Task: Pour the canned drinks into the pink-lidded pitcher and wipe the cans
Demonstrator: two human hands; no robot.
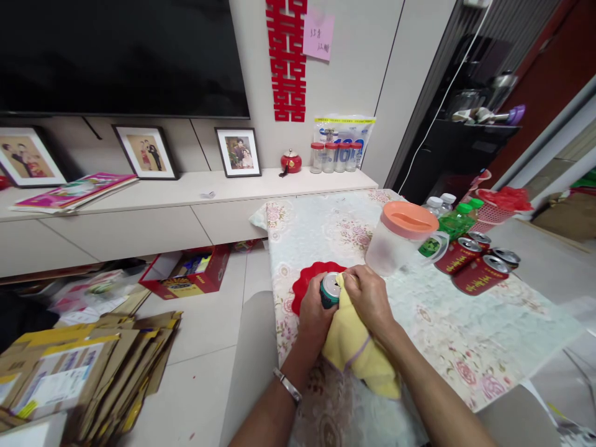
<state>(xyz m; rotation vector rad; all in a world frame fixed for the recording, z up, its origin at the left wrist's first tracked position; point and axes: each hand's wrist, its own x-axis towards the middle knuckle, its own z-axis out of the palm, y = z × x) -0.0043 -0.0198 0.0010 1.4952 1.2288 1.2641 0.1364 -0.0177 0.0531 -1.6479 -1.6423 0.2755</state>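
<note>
My left hand (315, 315) is wrapped round a green can (329, 297) with a silver top, held upright over the near left part of the table. Pinched in my right hand (369, 297) is a yellow cloth (356, 347), its upper edge against the can's rim and the rest hanging down towards me. Behind the can a red scalloped dish (303, 287) shows in part; the hands and can hide the rest. A clear pitcher (388, 248) with an orange lid stands just beyond my right hand.
Red cans (479, 276) and green bottles (454, 220) stand on the right of the flowered tablecloth (442, 329). Framed photos, small jars and a red pot line the white cabinet (274, 180) behind. Flattened cardboard (121, 366) and a red box (207, 279) lie on the floor, left.
</note>
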